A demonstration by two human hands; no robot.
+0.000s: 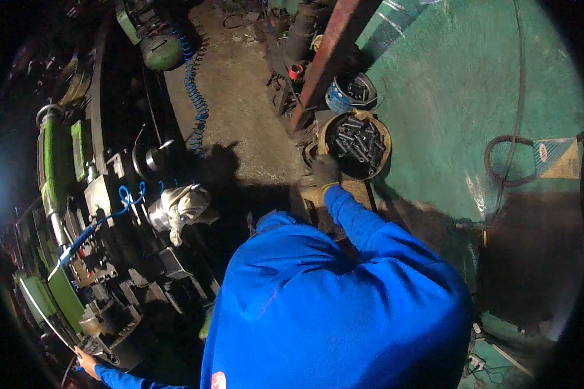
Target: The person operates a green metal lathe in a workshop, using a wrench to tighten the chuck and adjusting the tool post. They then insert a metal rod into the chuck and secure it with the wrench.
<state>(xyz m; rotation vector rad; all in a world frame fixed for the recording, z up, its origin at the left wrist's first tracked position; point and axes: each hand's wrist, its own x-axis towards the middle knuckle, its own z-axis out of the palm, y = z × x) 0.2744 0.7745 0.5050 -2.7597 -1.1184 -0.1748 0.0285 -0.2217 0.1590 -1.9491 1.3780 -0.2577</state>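
Observation:
My right hand [326, 170], in a dark glove with a yellowish cuff, is at the near left rim of a round bucket [385, 133] full of dark metal rods and bolt-like pieces [359, 141]. Its fingers merge into the shadow, so their pose is unclear. Far off at the lower left, my left hand [87, 363] looks bare. It is curled at the lower end of a pale, curved edge on a green machine [61, 292]; what lies under the fingers is too small to make out. Blue sleeves cover both arms.
A blue bucket [339, 97] of dark parts stands behind, beside a rusty post [334, 48]. A white cloth [187, 202] and coiled blue hose [191, 84] are near the machine on the left. A dark belt loop [493, 162] and cardboard sleeve [558, 159] lie on green flooring.

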